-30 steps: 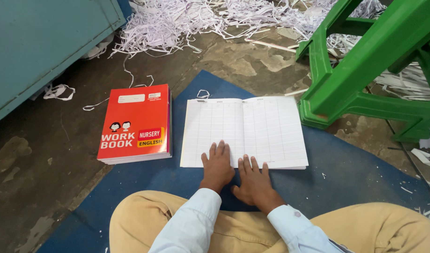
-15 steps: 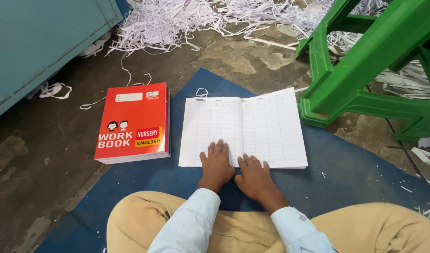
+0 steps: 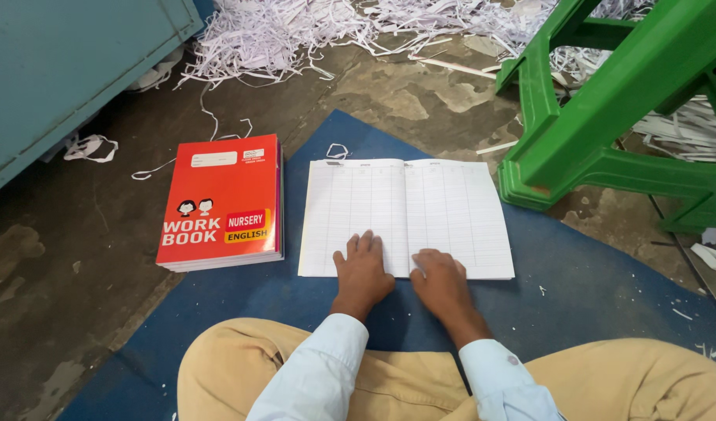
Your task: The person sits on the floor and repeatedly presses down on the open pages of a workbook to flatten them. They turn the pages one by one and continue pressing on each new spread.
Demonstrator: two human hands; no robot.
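Left hand [image 3: 363, 273] flat, fingers spread, on the ledger's [image 3: 406, 217] left page near its bottom edge. Right hand [image 3: 440, 279] on the right page, fingers curled, maybe pinching the page corner, can't tell. Ledger lies open mid-mat [image 3: 607, 288]; red workbooks [image 3: 222, 201] at the mat's left edge; green stool [image 3: 607, 117] at its far right.

A stack of red-covered workbooks [image 3: 222, 201] lies left on the blue floor mat [image 3: 599, 288]; green plastic stool [image 3: 607, 117] right, shredded white paper strips [image 3: 295, 31] far.
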